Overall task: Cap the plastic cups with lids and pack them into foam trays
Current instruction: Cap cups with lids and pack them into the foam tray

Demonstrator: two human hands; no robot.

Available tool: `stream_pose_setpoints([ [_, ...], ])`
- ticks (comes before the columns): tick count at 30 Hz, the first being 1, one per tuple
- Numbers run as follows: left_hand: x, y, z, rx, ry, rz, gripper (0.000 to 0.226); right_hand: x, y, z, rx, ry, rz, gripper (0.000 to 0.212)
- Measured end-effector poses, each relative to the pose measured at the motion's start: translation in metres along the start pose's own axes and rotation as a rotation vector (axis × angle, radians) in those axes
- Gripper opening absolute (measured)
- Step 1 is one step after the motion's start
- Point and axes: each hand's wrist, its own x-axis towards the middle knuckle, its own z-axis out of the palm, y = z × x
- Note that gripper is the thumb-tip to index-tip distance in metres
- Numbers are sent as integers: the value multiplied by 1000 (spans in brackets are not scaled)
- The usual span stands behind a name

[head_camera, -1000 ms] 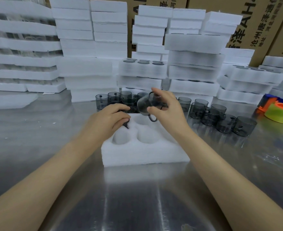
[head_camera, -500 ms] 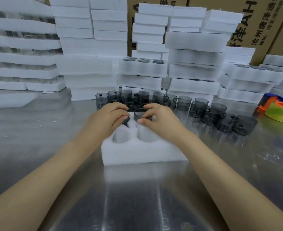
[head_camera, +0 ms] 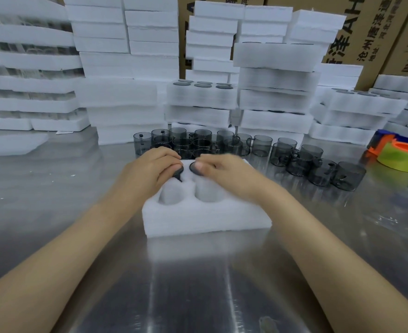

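**Both hands at tray's far pockets**

Far L: a flat foam sheet lies on the steel table. Foam stacks wall off the whole far edge, w/ cardboard boxes behind them. A broad band of steel shows btw the sheet and the L forearm.

L hand: fingers curled over a dark cup at the tray's far-left pocket, gripping it. A thin dark bit pokes out under the fingertips.

Tray: white foam, mid-table, long near edge toward the viewer. Steel runs from that edge to the bottom of the view. Two near pockets show white insides.

R hand: thumb lies on the dark round top of a 2nd cup, which sits in the next pocket to the right. Fingers reach over its far side and are blurred, so can't tell if it pinches or just presses. The R wrist hides the tray's right part.

Loose cups: grey, see-through, crowded just past the tray's far edge. The row trails right and nearer, w/ a steel gap off the tray's right edge.

Far R: tape dispenser, orange/green, near the last cup but apart from it.
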Motion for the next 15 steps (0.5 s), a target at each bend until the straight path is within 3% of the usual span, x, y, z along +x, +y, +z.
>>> stream_pose_setpoints([
  [2, 0, -1, 0, -8, 0, -21, 18, 3, 10, -14, 161, 292, 49, 23],
  [4, 0, -1, 0, -11, -8, -35, 24, 5, 31, -28, 144, 583, 125, 23],
  [7, 0, -2, 0, -27, -24, -50, 29, -2, 68, -32, 100, 838, 280, 30],
  [11, -2, -4, 2, -33, -24, -66, 21, -3, 109, -20, -3, 701, 468, 43],
  [15, -1, -2, 1, -42, -25, -79, 32, 9, 122, -26, -55, 654, 543, 59],
])
